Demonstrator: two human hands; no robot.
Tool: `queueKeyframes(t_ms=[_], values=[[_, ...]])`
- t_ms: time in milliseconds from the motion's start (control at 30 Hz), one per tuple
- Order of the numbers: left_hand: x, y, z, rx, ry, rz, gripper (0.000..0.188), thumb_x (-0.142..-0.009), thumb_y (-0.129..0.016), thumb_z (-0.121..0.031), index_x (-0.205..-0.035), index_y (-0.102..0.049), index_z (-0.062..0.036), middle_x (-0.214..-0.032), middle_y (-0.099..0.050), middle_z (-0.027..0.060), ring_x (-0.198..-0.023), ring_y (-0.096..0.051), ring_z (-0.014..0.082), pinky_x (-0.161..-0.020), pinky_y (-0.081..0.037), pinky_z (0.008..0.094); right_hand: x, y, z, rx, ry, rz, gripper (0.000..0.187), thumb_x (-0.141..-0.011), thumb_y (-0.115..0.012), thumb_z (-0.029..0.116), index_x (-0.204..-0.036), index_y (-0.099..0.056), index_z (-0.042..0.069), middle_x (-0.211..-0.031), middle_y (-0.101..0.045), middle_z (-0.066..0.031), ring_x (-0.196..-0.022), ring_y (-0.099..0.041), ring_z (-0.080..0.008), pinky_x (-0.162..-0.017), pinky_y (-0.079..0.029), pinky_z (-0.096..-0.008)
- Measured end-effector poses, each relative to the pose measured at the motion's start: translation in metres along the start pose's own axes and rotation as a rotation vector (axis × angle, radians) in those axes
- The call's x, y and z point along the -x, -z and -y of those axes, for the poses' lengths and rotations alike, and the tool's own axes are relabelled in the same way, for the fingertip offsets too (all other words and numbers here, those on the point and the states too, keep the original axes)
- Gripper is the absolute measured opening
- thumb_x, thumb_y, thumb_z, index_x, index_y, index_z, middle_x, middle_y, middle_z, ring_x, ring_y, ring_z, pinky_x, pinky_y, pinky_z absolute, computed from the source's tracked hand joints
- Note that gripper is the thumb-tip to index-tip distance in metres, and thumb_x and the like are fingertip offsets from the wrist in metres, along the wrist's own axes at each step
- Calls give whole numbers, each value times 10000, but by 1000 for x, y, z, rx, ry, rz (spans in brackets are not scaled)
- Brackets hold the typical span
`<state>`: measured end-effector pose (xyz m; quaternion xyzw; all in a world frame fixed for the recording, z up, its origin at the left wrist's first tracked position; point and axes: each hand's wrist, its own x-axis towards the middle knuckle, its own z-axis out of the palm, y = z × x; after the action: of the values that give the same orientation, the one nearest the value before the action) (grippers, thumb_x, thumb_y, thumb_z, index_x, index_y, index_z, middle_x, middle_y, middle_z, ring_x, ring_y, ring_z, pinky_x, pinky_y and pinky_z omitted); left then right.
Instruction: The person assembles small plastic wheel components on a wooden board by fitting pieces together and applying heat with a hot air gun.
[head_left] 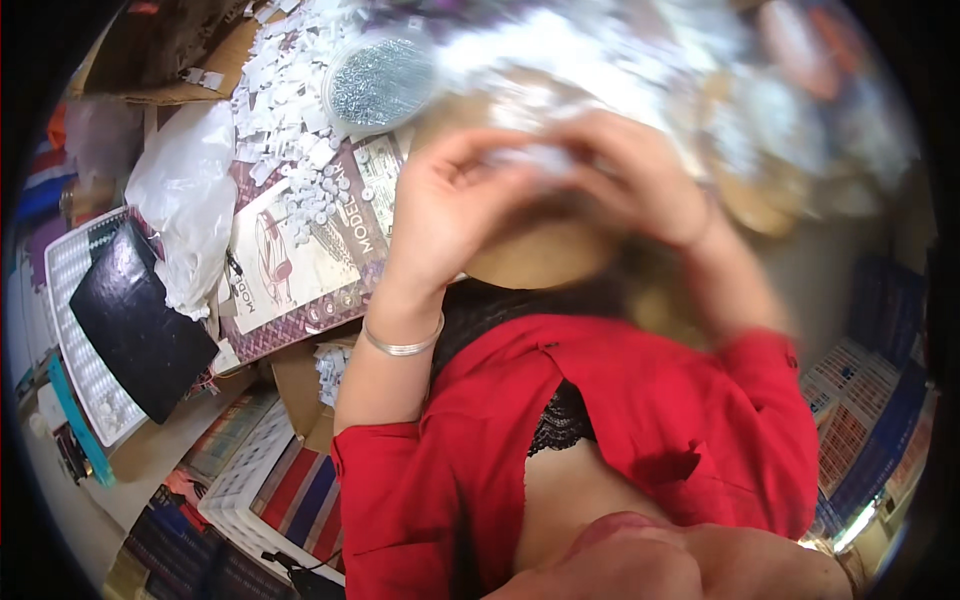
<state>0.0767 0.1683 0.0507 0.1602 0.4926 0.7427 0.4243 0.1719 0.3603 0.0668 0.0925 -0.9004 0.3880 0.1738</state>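
My left hand point(445, 205), with silvery bangles at its wrist, is closed, thumb and fingers pinched together. Facing it, my right hand point(640, 175) is also closed, blurred by motion. A small white piece point(545, 158) is held between the fingertips of both hands; blur hides its exact kind. Below the hands is a brown, round-edged surface point(540, 262). Beyond my left hand stands a round clear tub point(380, 85) full of thin silvery metal pieces. Many small white plastic pieces point(280, 105) are heaped beside it, with small round white parts point(318, 200) nearer me.
A patterned table cover point(330, 310) lies under the parts. At the left are a crumpled white plastic bag point(185, 190), a white basket point(75, 290) with a black sheet point(140, 320), and a cardboard box point(160, 60). More white pieces, blurred, spread across the far right.
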Motion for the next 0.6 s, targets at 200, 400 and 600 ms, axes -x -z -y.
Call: queueKeyframes(t_ms=[200, 400, 600], values=[[28, 6, 33, -1027, -390, -228, 608, -684, -869, -110, -1238, -631, -31, -1151, -626, 97, -1001, -620, 196, -835, -515, 325, 17, -17, -27, 52, 80, 135, 310, -772, -759, 113, -1065, -665, 83, -939, -613, -94, -889, -604, -286, -767, -497, -382], [17, 14, 52, -1180, -495, -209, 298, -744, -805, -76, -1029, -736, -24, -903, -682, 115, -813, -665, 238, -740, -538, 330, 24, -23, -37, 16, -49, 112, 347, -746, -803, 193, -1048, -680, 72, -941, -637, -97, -909, -617, -290, -799, -511, -374], [19, 12, 46, -1056, -520, -159, 486, -705, -847, -113, -1157, -688, -37, -1027, -675, 125, -902, -660, 230, -766, -538, 327, 20, -19, -31, 56, -119, 207, 282, -740, -792, 164, -973, -672, 59, -872, -634, -105, -859, -614, -292, -742, -505, -382]])
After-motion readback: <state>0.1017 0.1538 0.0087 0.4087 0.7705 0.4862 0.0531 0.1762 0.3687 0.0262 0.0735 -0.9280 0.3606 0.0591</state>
